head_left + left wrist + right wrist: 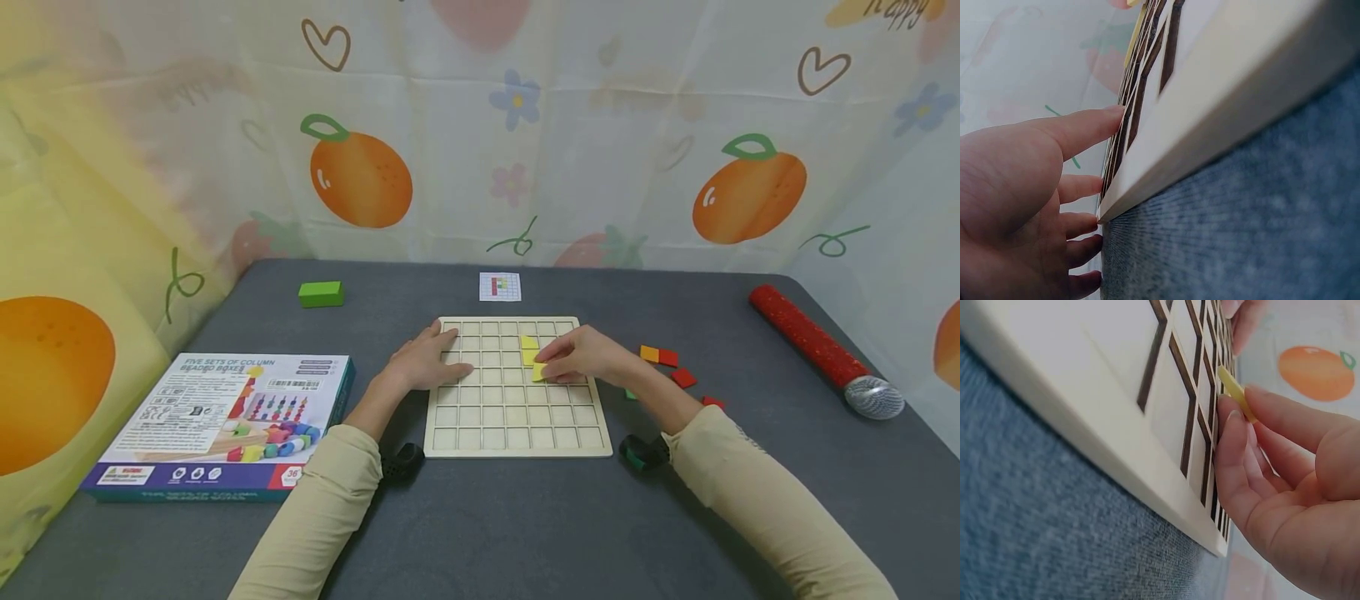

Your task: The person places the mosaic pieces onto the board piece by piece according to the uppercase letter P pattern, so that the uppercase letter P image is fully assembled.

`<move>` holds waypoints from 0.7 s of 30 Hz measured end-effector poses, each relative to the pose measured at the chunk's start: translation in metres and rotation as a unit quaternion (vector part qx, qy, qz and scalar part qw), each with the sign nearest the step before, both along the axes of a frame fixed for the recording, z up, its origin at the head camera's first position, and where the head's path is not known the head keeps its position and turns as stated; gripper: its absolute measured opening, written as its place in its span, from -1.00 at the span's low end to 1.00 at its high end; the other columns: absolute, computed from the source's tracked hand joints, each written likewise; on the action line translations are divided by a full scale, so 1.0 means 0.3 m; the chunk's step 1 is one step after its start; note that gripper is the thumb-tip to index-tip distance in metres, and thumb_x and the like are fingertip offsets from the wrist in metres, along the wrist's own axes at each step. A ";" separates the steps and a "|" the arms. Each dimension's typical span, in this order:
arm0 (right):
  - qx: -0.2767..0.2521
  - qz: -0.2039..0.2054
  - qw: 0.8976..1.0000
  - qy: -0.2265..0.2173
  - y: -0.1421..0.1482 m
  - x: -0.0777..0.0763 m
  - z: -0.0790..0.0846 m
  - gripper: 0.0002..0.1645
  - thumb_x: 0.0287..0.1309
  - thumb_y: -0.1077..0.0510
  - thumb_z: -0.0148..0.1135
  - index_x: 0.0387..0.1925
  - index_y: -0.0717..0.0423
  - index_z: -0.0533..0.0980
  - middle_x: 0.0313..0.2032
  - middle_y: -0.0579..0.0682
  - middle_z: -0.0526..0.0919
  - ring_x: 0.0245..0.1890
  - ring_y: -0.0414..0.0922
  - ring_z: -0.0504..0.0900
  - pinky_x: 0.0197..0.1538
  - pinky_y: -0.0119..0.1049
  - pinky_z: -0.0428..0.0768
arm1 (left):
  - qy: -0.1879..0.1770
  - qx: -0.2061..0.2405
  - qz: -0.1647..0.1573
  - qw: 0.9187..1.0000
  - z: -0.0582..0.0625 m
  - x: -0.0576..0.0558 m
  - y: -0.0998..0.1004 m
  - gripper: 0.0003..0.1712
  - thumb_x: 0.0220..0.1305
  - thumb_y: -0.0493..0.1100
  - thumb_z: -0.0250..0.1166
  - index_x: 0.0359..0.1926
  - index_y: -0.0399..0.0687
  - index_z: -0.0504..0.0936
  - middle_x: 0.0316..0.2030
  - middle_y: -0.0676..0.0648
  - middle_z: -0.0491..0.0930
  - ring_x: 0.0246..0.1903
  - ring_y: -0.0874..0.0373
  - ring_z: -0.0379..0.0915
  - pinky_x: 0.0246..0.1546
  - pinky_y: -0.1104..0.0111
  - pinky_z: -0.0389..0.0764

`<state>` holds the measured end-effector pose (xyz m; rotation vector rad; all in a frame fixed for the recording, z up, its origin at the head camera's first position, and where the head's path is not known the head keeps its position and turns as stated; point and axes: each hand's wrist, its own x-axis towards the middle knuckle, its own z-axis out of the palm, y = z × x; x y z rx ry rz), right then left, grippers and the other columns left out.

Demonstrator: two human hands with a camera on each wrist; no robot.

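The right hand [581, 357] pinches a yellow tile [538, 372] between thumb and fingertips [1233, 425], over a cell right of the grid board's [517, 433] middle. The tile looks thin, stiff and light, probably best held by its edges. The left hand [420, 362] lies flat, fingers relaxed, on the board's left edge, steadying it on the desk [525, 517].

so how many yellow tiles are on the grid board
3 that show: a top yellow tile, a middle yellow tile just below it, and a lowest yellow tile pinched by the right hand. That hand could hide more on the grid board.
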<state>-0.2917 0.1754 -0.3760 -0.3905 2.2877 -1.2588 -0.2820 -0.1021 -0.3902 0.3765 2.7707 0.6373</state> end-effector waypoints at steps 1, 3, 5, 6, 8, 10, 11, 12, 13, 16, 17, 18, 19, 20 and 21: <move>0.004 -0.001 1.000 0.004 -0.004 0.001 0.000 -0.65 0.13 0.26 0.33 -0.04 0.33 0.59 -0.21 0.08 0.69 -0.31 -0.11 0.66 -0.19 -0.27 0.61 | 0.001 0.000 0.000 1.000 0.000 -0.001 0.000 -0.14 0.32 0.15 0.17 0.47 -0.14 0.09 0.46 -0.27 -0.16 0.42 -0.15 -0.24 0.31 -0.08 -0.08; 0.014 0.000 1.000 0.013 -0.011 0.002 0.000 -0.66 0.13 0.25 0.34 -0.05 0.31 0.60 -0.24 0.06 0.70 -0.34 -0.13 0.65 -0.22 -0.29 0.60 | 0.001 -0.001 0.000 1.000 0.000 -0.001 -0.001 -0.14 0.32 0.15 0.17 0.47 -0.14 0.09 0.46 -0.27 -0.16 0.42 -0.15 -0.24 0.32 -0.08 -0.08; 0.017 -0.001 1.000 0.018 -0.017 0.003 -0.001 -0.68 0.13 0.24 0.33 -0.07 0.30 0.61 -0.28 0.05 0.70 -0.38 -0.14 0.63 -0.26 -0.29 0.58 | 0.001 -0.001 -0.001 1.000 0.000 0.000 -0.001 -0.14 0.32 0.15 0.16 0.47 -0.14 0.08 0.46 -0.27 -0.16 0.42 -0.15 -0.24 0.32 -0.07 -0.09; 0.018 -0.001 1.000 0.020 -0.019 0.004 -0.001 -0.69 0.14 0.24 0.33 -0.08 0.30 0.61 -0.31 0.05 0.70 -0.41 -0.14 0.61 -0.28 -0.29 0.57 | 0.001 -0.001 -0.002 1.000 0.000 0.000 -0.001 -0.14 0.32 0.15 0.16 0.47 -0.13 0.08 0.46 -0.27 -0.16 0.42 -0.15 -0.24 0.32 -0.07 -0.09; 0.023 0.001 0.999 0.027 -0.022 0.003 -0.004 -0.71 0.14 0.24 0.33 -0.09 0.30 0.62 -0.35 0.04 0.69 -0.45 -0.14 0.58 -0.31 -0.30 0.55 | 0.001 -0.002 -0.002 1.000 0.000 0.000 -0.002 -0.14 0.32 0.16 0.16 0.47 -0.13 0.08 0.46 -0.27 -0.17 0.42 -0.16 -0.24 0.31 -0.09 -0.08; 0.026 -0.001 0.999 0.031 -0.025 0.003 -0.004 -0.72 0.14 0.24 0.33 -0.10 0.30 0.62 -0.38 0.04 0.69 -0.47 -0.13 0.57 -0.32 -0.30 0.55 | -0.001 -0.001 -0.002 1.000 0.000 0.001 -0.002 -0.14 0.32 0.16 0.16 0.47 -0.13 0.08 0.46 -0.27 -0.17 0.42 -0.16 -0.24 0.31 -0.10 -0.08; 0.028 -0.004 0.999 0.032 -0.025 0.004 -0.005 -0.72 0.14 0.24 0.33 -0.11 0.29 0.62 -0.39 0.04 0.69 -0.47 -0.13 0.57 -0.32 -0.30 0.56 | -0.002 -0.001 -0.002 1.000 0.000 0.001 -0.003 -0.14 0.33 0.16 0.16 0.47 -0.12 0.08 0.46 -0.27 -0.18 0.42 -0.16 -0.25 0.30 -0.11 -0.07; 0.030 -0.007 0.999 0.034 -0.026 0.004 -0.005 -0.72 0.14 0.24 0.33 -0.11 0.29 0.62 -0.39 0.04 0.69 -0.47 -0.13 0.58 -0.31 -0.30 0.56 | -0.003 -0.001 -0.003 1.000 0.000 0.001 -0.004 -0.14 0.33 0.16 0.16 0.47 -0.12 0.07 0.46 -0.26 -0.18 0.42 -0.16 -0.25 0.30 -0.11 -0.07; 0.032 -0.010 0.999 0.036 -0.026 0.005 -0.005 -0.72 0.14 0.23 0.33 -0.11 0.29 0.62 -0.39 0.04 0.69 -0.46 -0.12 0.60 -0.31 -0.30 0.57 | -0.004 -0.001 -0.003 1.000 0.001 0.002 -0.004 -0.14 0.33 0.16 0.16 0.47 -0.12 0.07 0.46 -0.26 -0.18 0.42 -0.17 -0.25 0.30 -0.12 -0.07; 0.035 -0.015 0.998 0.040 -0.025 0.008 -0.003 -0.72 0.14 0.23 0.33 -0.11 0.29 0.61 -0.40 0.05 0.69 -0.45 -0.11 0.62 -0.32 -0.29 0.58 | -0.004 -0.002 -0.002 1.000 0.001 0.002 -0.004 -0.14 0.32 0.16 0.16 0.47 -0.11 0.07 0.46 -0.26 -0.18 0.42 -0.18 -0.25 0.29 -0.13 -0.06; 0.036 -0.017 0.998 0.042 -0.025 0.008 -0.003 -0.72 0.14 0.24 0.33 -0.12 0.30 0.61 -0.41 0.05 0.69 -0.46 -0.11 0.61 -0.32 -0.29 0.58 | -0.003 -0.003 -0.002 1.000 0.001 0.002 -0.003 -0.14 0.32 0.16 0.16 0.47 -0.11 0.07 0.46 -0.26 -0.18 0.42 -0.18 -0.24 0.29 -0.13 -0.06; 0.038 -0.017 0.998 0.044 -0.025 0.009 -0.002 -0.73 0.14 0.24 0.33 -0.12 0.30 0.61 -0.41 0.05 0.69 -0.47 -0.11 0.61 -0.33 -0.29 0.57 | -0.002 -0.004 -0.001 1.000 0.001 0.002 -0.003 -0.14 0.32 0.16 0.16 0.47 -0.11 0.08 0.46 -0.26 -0.18 0.42 -0.18 -0.24 0.29 -0.13 -0.05; 0.038 -0.016 0.998 0.046 -0.026 0.009 -0.001 -0.73 0.15 0.24 0.32 -0.12 0.29 0.61 -0.42 0.05 0.69 -0.47 -0.11 0.60 -0.33 -0.29 0.57 | -0.001 -0.005 0.000 1.000 0.001 0.002 -0.002 -0.14 0.32 0.17 0.16 0.47 -0.11 0.08 0.46 -0.26 -0.17 0.41 -0.18 -0.23 0.29 -0.13 -0.04; 0.039 -0.015 0.998 0.047 -0.026 0.010 0.000 -0.74 0.15 0.24 0.32 -0.12 0.29 0.62 -0.42 0.05 0.69 -0.48 -0.11 0.59 -0.34 -0.29 0.56 | 0.000 -0.006 0.001 1.000 0.001 0.001 -0.001 -0.14 0.32 0.17 0.16 0.47 -0.11 0.08 0.46 -0.26 -0.17 0.41 -0.18 -0.23 0.29 -0.13 -0.04; 0.042 -0.013 0.998 0.049 -0.027 0.010 0.000 -0.74 0.14 0.24 0.33 -0.13 0.29 0.62 -0.41 0.04 0.69 -0.48 -0.11 0.58 -0.33 -0.29 0.56 | 0.001 -0.006 0.001 1.000 0.001 0.001 -0.001 -0.14 0.32 0.16 0.16 0.47 -0.11 0.08 0.46 -0.26 -0.17 0.41 -0.18 -0.23 0.29 -0.13 -0.04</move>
